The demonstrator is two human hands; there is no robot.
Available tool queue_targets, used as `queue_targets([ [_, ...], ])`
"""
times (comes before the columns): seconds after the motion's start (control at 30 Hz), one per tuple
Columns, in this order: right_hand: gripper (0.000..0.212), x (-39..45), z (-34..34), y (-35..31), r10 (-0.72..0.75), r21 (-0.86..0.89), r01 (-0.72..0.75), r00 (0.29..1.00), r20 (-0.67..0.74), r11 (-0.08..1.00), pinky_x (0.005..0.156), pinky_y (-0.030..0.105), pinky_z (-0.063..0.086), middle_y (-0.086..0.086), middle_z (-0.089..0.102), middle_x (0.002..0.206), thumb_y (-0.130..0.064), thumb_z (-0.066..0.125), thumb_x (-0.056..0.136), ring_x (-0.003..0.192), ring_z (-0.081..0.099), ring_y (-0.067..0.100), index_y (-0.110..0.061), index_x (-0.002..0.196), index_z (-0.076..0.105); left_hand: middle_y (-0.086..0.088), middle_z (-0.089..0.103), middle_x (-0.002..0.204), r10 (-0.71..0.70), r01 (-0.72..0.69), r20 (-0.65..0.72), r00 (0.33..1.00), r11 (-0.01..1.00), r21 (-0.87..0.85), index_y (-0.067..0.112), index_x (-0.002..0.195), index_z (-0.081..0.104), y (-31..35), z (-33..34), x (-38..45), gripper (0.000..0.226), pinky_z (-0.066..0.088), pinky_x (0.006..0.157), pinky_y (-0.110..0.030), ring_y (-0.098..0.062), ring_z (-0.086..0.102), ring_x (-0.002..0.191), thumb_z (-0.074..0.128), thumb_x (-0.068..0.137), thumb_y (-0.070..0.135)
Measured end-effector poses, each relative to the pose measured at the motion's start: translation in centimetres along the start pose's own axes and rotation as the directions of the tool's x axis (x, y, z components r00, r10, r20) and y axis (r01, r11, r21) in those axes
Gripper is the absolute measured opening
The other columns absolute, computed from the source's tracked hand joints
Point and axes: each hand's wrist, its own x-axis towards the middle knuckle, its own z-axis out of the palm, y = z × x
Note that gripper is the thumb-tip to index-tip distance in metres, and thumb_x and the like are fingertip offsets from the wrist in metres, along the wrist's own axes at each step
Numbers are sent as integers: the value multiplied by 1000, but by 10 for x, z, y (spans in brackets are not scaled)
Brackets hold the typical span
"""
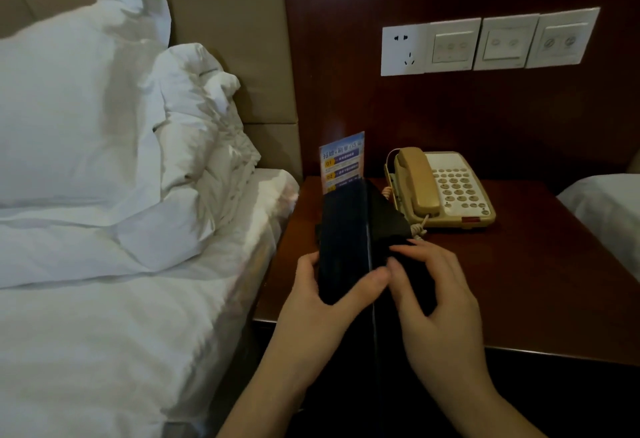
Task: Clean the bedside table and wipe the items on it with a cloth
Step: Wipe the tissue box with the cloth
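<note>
Both bare forearms reach forward from the lower edge of view, converging toward each other. The left hand (pixel 322 294) curls around a flat black rectangular object (pixel 344 240), thumb on its near face and fingers wrapped behind its left edge. The right hand (pixel 438 294) lies just beside the left, fingers bent, fingertips and thumb pressing a dark black cloth (pixel 388 226) against the object's right side.

Your left hand (pixel 322 295) and right hand (pixel 436 299) are bare: no gloves, rings, watch or bracelet. Both forearms are uncovered down to the frame's edge, with no sleeve showing. Your fingernails look short and plain.
</note>
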Motion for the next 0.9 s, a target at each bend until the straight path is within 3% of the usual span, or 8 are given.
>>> queue_targets([
  [0.07, 10, 8, 3, 1, 30, -2, -30, 1000, -4, 1000, 86, 15, 38, -26, 53, 119, -48, 56, 89, 114, 48, -14, -54, 97, 56, 20, 74, 107, 12, -12, 28, 1000, 1000, 11, 45, 122, 60, 1, -2, 0, 67, 56, 87, -25, 0, 71, 98, 79, 61, 65],
  [0.2, 15, 15, 10, 4, 49, -15, -48, 999, 15, 999, 94, 21, 42, -24, 55, 120, -47, 58, 88, 117, 50, -6, -48, 103, 61, 20, 75, 99, -3, 1, -22, 1000, 996, -91, 47, 113, 64, 1, -1, -3, 49, 55, 72, -19, 0, 73, 88, 75, 68, 61],
  [0.33, 16, 20, 5, 11, 28, -38, -26, 998, 52, 999, 89, 19, 42, -24, 55, 117, -45, 59, 91, 113, 51, -7, -45, 106, 62, 14, 75, 109, 91, -106, -124, 988, 988, -113, 42, 120, 64, -6, 5, -7, 64, 56, 87, -31, -4, 72, 98, 78, 60, 62],
  [0.47, 13, 26, 2, 29, 167, -61, -163, 984, 66, 985, 84, 19, 44, -24, 54, 117, -46, 57, 94, 111, 54, -3, -44, 107, 60, 18, 71, 115, 174, -188, -216, 961, 981, -48, 43, 129, 58, -6, 6, -2, 80, 55, 96, -38, -5, 68, 108, 79, 59, 76],
  [0.53, 12, 19, 3, 25, 175, -48, -172, 982, 73, 984, 87, 17, 43, -25, 53, 117, -46, 58, 93, 113, 52, -5, -45, 104, 61, 17, 72, 112, 160, -183, -235, 959, 980, -80, 41, 127, 60, -5, 4, -1, 71, 56, 92, -33, -4, 69, 105, 76, 64, 70],
  [0.63, 20, -4, 3, -7, 35, 3, -36, 990, 140, 999, 88, 8, 38, -29, 52, 121, -56, 55, 85, 116, 46, -16, -48, 101, 65, 17, 74, 106, 159, -195, -267, 951, 974, -113, 36, 123, 63, -5, 1, -2, 55, 52, 81, -22, 1, 70, 96, 71, 73, 57],
  [0.8, 21, -8, 2, -22, -50, 71, 35, 973, 223, 997, 91, 3, 36, -28, 55, 120, -53, 60, 84, 118, 49, -12, -45, 102, 68, 23, 73, 98, 130, -174, -314, 941, 978, -118, 36, 119, 64, -5, 2, -2, 39, 48, 63, -5, 9, 68, 88, 71, 83, 48],
  [0.9, 12, 10, 2, 4, 35, 15, -38, 985, 168, 999, 91, 12, 42, -27, 56, 115, -43, 63, 89, 111, 52, -11, -45, 101, 65, 19, 73, 106, 113, -151, -284, 952, 981, -118, 40, 123, 60, -3, 4, -3, 52, 52, 78, -15, 5, 68, 94, 72, 77, 58],
])
